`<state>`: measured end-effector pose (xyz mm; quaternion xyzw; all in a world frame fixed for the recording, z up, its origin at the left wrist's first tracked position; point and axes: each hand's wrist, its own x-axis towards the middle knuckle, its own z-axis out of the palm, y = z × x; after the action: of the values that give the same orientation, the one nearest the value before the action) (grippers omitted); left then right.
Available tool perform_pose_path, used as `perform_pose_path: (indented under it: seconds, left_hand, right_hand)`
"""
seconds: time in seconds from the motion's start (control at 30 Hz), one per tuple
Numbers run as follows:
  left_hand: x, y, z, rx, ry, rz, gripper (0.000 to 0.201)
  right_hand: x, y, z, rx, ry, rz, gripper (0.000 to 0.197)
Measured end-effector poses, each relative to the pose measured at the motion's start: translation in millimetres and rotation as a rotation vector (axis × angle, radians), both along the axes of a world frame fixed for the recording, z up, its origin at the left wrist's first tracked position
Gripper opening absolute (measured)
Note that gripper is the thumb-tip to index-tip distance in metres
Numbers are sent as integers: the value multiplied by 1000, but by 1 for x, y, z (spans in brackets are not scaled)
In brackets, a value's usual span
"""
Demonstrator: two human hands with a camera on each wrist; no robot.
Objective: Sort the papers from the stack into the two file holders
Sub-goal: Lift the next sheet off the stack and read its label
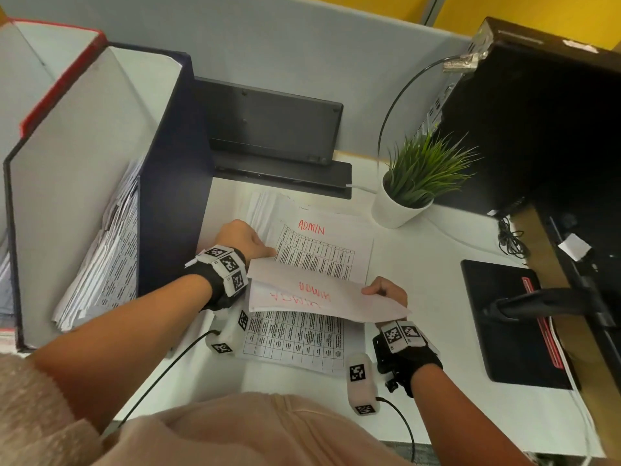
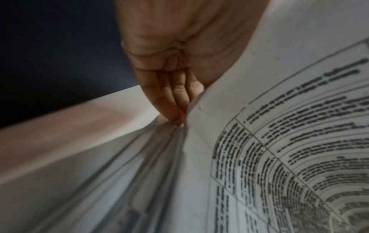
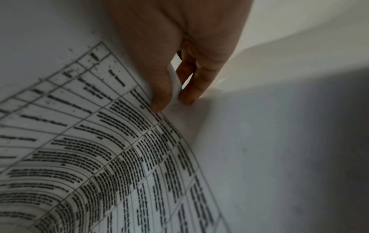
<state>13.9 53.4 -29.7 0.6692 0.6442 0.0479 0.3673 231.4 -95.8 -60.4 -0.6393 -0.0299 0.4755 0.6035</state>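
Note:
A stack of printed table sheets (image 1: 316, 253) lies on the white desk (image 1: 420, 264), its top page headed ADMIN in red. Both hands lift a couple of sheets (image 1: 319, 297) off its near half, and red lettering shows through their backs. My left hand (image 1: 265, 252) pinches their left edge, fingers (image 2: 173, 102) under the printed side (image 2: 279, 141). My right hand (image 1: 373, 290) pinches the right edge between thumb (image 3: 159, 94) and fingers (image 3: 191, 88). A dark blue file holder (image 1: 174, 163) stands left of the stack with papers (image 1: 111, 264) inside. A red-edged holder (image 1: 57, 79) stands behind it.
A white pot with a green plant (image 1: 403, 203) stands just right of the stack's far end. A black stand (image 1: 279, 129) sits behind the stack against the grey partition. At the right are a black pad (image 1: 510, 324), a black monitor (image 1: 537, 129) and cables.

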Motion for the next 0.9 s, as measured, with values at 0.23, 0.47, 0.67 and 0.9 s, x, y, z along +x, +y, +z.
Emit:
perform_pose_path:
  seconds: [0.23, 0.47, 0.67, 0.9]
  left_hand:
    - [-5, -1, -6, 50, -42, -61, 21]
    - [-10, -22, 0, 223, -355, 49, 15]
    - [-10, -40, 6, 135, -683, 176, 29]
    - [-7, -39, 10, -180, -924, 279, 35]
  right_hand:
    - [5, 5, -1, -6, 19, -71, 51]
    - [8, 3, 5, -8, 113, -14, 13]
    - [4, 0, -4, -83, -440, 190, 47]
    - [3, -2, -1, -50, -645, 311, 44]
